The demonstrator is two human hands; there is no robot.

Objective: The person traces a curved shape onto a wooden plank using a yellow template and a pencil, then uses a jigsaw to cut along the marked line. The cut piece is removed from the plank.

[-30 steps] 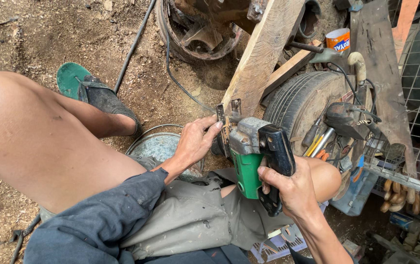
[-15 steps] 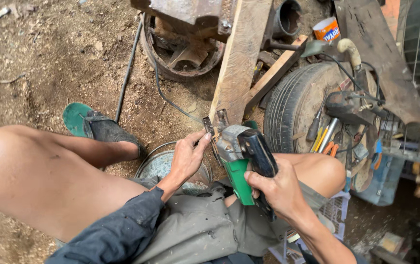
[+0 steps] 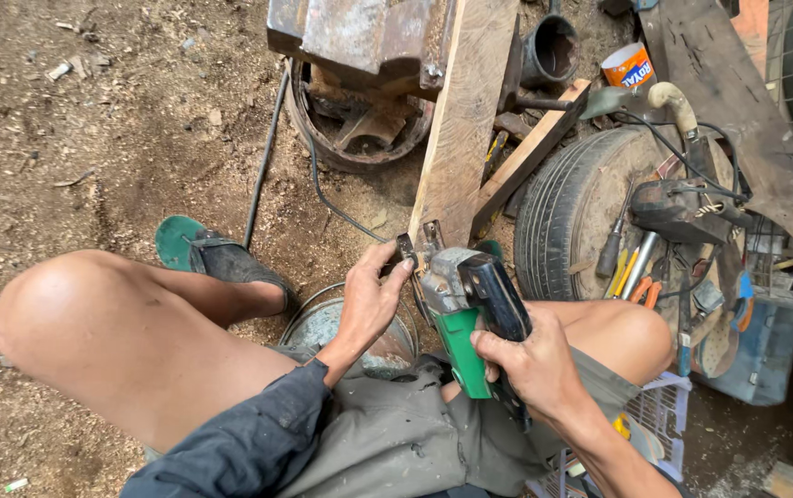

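Note:
A green and grey angle grinder (image 3: 459, 309) rests above my lap, head pointing away from me. My right hand (image 3: 530, 364) is wrapped around its black side handle and green body. My left hand (image 3: 370, 300) pinches a small dark metal wrench (image 3: 406, 250) at the grinder's head, beside the disc guard. A black power cord (image 3: 322, 198) trails from the grinder across the dirt. My bare knees spread to either side.
A wooden plank (image 3: 464, 120) leans ahead, against rusty metal parts and a wheel rim (image 3: 359, 138). A tyre (image 3: 567, 207) with screwdrivers and pliers on it lies to the right. A round metal tin (image 3: 336, 327) sits between my legs. A green sandal (image 3: 207, 254) is on my left foot.
The view has shifted down and left. My left hand has moved up to the grinder's head with the small wrench; my right hand keeps its hold on the grinder.

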